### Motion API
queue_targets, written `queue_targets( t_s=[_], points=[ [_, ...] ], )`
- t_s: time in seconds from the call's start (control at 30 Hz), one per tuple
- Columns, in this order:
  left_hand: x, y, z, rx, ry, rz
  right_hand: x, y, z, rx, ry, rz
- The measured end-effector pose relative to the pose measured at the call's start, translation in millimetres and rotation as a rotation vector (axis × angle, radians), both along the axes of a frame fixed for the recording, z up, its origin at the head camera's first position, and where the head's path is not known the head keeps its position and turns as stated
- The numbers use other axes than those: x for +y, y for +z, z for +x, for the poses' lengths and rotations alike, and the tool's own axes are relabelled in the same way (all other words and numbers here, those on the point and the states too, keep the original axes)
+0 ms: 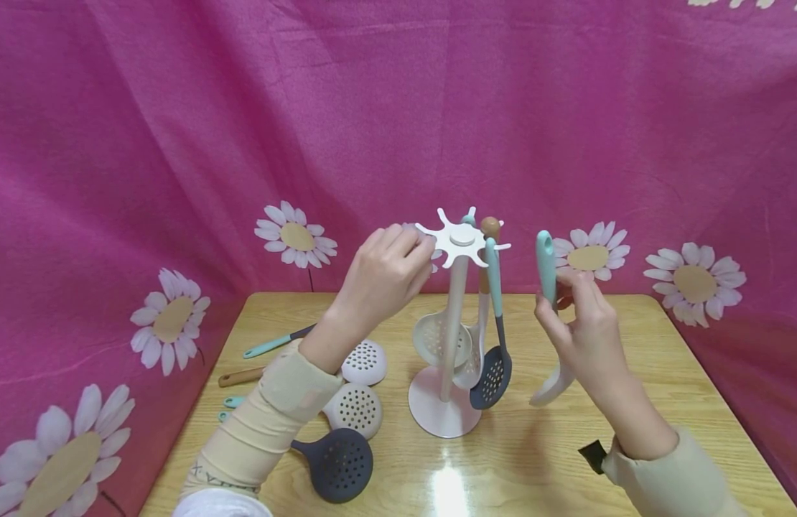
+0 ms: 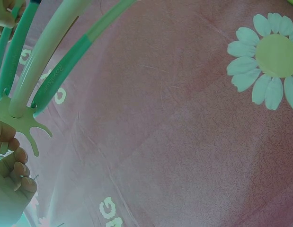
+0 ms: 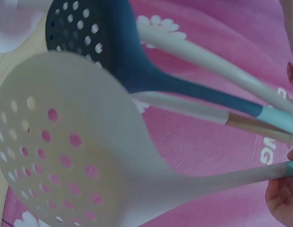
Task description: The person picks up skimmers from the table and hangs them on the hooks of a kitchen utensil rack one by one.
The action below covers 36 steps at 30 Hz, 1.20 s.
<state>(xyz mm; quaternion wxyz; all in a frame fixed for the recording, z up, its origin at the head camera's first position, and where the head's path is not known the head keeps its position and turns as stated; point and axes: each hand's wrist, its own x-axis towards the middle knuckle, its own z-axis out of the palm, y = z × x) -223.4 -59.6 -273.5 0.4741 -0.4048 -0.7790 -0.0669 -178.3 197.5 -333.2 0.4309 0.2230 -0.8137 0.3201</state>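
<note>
My right hand (image 1: 589, 327) pinches the teal handle of a cream skimmer (image 3: 108, 137), held upright to the right of the white utensil rack (image 1: 445, 424). The skimmer's round, perforated head points down toward the table. At the rack's top, my left hand (image 1: 388, 266) has its fingers curled round one arm of the star-shaped hook ring (image 1: 464, 235). A dark skimmer (image 1: 493, 380) with a teal handle hangs on the side nearest my right hand. Beside it hang a brown-handled white utensil (image 1: 482, 316) and a cream skimmer (image 1: 431, 337).
Left of the rack on the wooden table (image 1: 521, 474) lie a dark skimmer (image 1: 340, 467), a cream skimmer (image 1: 356, 411) and a white one (image 1: 364, 361). More handles, including a teal one (image 1: 267, 347), stick out past my left forearm. A pink flowered cloth (image 1: 373, 108) surrounds the table.
</note>
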Motion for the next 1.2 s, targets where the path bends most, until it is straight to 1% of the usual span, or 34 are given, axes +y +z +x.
queue_targets(
  t_s=[0.2,0.4,0.7,1.03,1.2],
  points=[
    [0.1,0.9,1.2,0.007,-0.004,0.005,-10.1,2.8,8.4,0.029,0.034,-0.006],
    [0.0,0.9,0.9,0.016,-0.008,0.015,-20.0,4.5,12.7,0.048,0.069,-0.021],
    [0.3,0.8,0.5,0.017,-0.010,0.017,-33.8,3.3,18.1,0.057,0.113,0.006],
    [0.3,0.7,0.4,0.012,-0.016,0.019,-43.7,-0.9,18.8,0.023,0.153,0.053],
    [0.3,0.6,0.5,0.005,-0.013,0.018,-47.3,-2.4,18.5,0.014,0.158,0.038]
  ],
)
